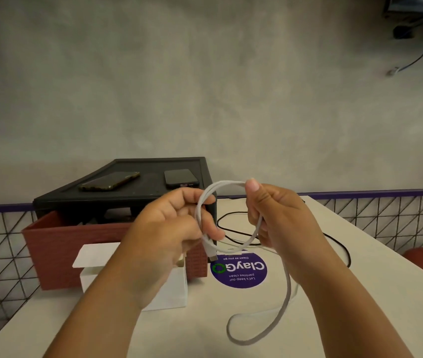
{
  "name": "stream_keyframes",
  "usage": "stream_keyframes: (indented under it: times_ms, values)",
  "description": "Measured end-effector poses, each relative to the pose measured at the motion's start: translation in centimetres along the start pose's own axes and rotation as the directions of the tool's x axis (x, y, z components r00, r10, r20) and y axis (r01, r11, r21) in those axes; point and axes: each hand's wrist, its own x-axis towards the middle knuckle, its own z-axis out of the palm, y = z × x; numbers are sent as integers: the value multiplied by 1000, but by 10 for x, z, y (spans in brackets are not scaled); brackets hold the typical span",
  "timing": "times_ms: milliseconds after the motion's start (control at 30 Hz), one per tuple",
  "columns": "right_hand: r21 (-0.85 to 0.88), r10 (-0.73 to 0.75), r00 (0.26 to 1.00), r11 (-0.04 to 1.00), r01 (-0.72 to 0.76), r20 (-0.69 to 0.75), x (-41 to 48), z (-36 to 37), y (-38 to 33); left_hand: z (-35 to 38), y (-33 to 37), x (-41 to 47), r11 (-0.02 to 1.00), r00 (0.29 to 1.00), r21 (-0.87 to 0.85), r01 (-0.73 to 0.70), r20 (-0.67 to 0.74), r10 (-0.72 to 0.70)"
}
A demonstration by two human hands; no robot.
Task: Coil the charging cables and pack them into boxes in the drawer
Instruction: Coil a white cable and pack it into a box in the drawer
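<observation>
Grey wall and a white table (360, 319) frame your work, so read it from the left. The red drawer (58, 254) stands pulled out of the black cabinet (127, 195), and a white box (171, 293) sits open just in front of it, partly behind your wrist. Your left hand (169, 228) pinches the white cable (287, 282) just above its plug (211, 254), fingers curled around the start of one loop. Your right hand (280, 218) grips the far side of that loop, thumb up, while the rest of the cable hangs down and trails in a slack curl on the table. That tail is likely your main trouble: as you draw it up, it could twist and make the next turn uneven. If your left pinch loosens, the springy loop will probably open and you lose the coil. Further right, a black cable (231, 213) lies loose near the tail; dragging may tangle the two. Wide loops may also not fit the box.
</observation>
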Motion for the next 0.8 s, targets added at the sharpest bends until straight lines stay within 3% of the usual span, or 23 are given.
stream_keyframes:
  times_ms: [67,100,200,300,367,433,500,567,667,800]
  values:
    - [-14,-49,996,999,51,74,-1,-3,-2,-5,4,-2,938,984,-328,109,172,-54]
    - [-23,-63,990,998,67,124,-2,-4,-3,-6,5,-3,901,972,-407,151,228,-59]
    - [-89,-83,969,990,106,232,-4,-6,-6,-4,3,-3,853,929,-443,274,350,-117]
    - [-165,-116,973,975,150,202,-3,-7,-4,-5,-2,0,795,910,-517,318,401,-103]
    - [-216,-120,982,965,151,149,0,-15,-2,-13,-8,5,709,904,-627,322,426,-33]
    - [-348,-126,987,925,154,101,2,-31,2,-23,-13,12,588,853,-715,378,517,80]
    - [-389,-116,992,912,129,58,3,-51,5,-31,-13,14,548,841,-746,378,525,134]
    - [-342,-110,994,934,101,-6,2,-72,9,-38,-14,13,569,889,-764,304,443,119]
    - [-190,-108,986,978,83,-123,-2,-90,10,-45,-19,13,508,909,-823,254,383,165]
    - [101,-98,995,990,96,12,-5,-93,11,-52,-23,13,458,931,-860,226,329,156]
